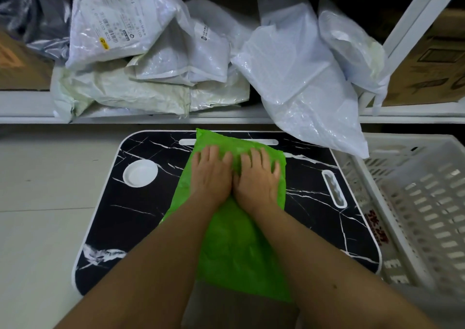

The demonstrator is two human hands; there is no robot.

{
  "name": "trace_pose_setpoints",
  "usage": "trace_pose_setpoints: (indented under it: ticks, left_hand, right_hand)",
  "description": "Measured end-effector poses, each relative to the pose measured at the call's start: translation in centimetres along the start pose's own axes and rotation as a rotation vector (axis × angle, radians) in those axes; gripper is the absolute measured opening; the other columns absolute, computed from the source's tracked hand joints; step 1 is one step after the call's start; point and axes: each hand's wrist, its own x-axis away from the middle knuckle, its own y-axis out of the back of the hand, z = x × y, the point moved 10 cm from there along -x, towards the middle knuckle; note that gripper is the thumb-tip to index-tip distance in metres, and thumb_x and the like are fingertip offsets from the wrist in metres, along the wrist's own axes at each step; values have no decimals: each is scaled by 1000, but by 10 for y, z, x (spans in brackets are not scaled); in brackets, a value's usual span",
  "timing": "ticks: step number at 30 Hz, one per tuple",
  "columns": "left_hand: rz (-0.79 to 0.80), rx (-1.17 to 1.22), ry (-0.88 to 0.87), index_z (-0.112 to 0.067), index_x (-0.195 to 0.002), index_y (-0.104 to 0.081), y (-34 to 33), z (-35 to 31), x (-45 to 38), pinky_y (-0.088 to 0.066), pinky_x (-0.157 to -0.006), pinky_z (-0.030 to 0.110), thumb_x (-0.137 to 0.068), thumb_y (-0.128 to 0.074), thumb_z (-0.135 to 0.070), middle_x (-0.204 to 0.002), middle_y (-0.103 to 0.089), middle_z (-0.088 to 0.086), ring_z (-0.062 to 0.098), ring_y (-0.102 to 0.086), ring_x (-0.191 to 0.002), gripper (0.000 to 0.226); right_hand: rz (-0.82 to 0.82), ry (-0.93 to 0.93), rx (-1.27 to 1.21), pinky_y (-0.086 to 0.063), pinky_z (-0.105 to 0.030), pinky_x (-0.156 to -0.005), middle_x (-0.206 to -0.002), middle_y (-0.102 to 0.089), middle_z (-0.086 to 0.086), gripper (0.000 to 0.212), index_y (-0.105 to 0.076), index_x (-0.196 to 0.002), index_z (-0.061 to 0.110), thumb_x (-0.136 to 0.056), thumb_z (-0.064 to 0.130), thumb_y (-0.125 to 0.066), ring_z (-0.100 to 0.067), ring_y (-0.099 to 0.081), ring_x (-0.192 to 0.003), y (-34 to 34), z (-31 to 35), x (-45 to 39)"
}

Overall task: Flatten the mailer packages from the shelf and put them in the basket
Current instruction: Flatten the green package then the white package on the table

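**Operator:** Mailer [234, 240], the green one, lies lengthwise on my black marble-look tray [141, 228], its far corner pointing to 12 o'clock. Both palms press flat on its far half: left hand [211, 175] and right hand [259, 180] side by side, thumbs touching, fingers spread, gripping nothing.

**Partner:** How do you finish it well?

**Operator:** I'd sweep outward toward 12 o'clock, pushing air to the open end, keeping the palms flat so the plastic doesn't bunch.

**Partner:** Then?

**Operator:** The white basket [412, 202] waits at 3 o'clock, apparently empty. More white mailers [297, 77] sit heaped on the shelf [27, 102] at 12.
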Motion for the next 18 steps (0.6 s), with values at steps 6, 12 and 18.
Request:
trace_pose_setpoints:
  ticks: [6,12,18]
  left_hand:
    - [308,192,-1,-43,-150,-3,-53,7,-13,-11,-112,65,-101,-20,-44,-161,5,-13,29,7,-148,52]
    - [320,255,76,-40,-151,-7,-59,15,-11,-12,-114,59,-99,-25,-45,-161,8,-3,35,0,-147,55]
    - [343,326,216,-37,-152,-3,-76,34,-10,-11,-119,43,-96,-27,-57,-158,0,22,35,-7,-147,65]
  right_hand:
    - [371,-18,-145,-4,-63,-114,-163,1,8,52,-5,-152,44,-102,48,-21,-33,5,-149,-53,-11,-6]
    - [370,-61,-134,-2,-59,-117,-163,5,0,56,-5,-151,47,-99,51,-25,-37,4,-148,-54,-15,-5]
    - [326,-151,-138,-2,-47,-119,-162,2,-17,71,-5,-154,38,-93,63,-32,-27,5,-150,-57,-30,-3]
